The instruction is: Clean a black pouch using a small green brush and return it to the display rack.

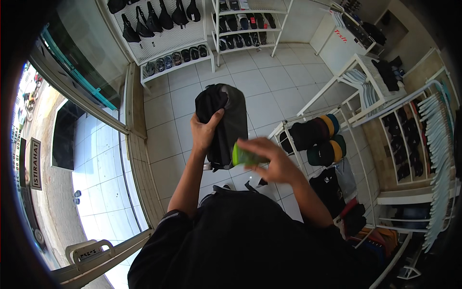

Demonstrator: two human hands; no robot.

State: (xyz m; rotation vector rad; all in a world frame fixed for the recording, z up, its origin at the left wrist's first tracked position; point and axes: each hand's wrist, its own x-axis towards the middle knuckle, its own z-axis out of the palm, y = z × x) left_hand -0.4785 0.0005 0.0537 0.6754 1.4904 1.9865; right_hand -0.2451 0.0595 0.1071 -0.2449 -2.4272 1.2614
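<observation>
A black and dark grey fabric bag (234, 119) is held up in front of me over the tiled floor. My left hand (206, 128) grips its left side, the thumb pressed on the dark fabric. Close to the bag's lower right side, my right hand (270, 159) holds a bright green object (240, 155); it is blurred, and its kind cannot be told. Whether the green object touches the bag is unclear.
Sling bags (153, 21) hang on a white mesh panel above a sandal rack (177, 62). A shoe shelf (249, 31) stands ahead. Caps (314, 132) sit on a white metal rack at right, near hangers (435, 144). A glass door with a handle (90, 251) is at left.
</observation>
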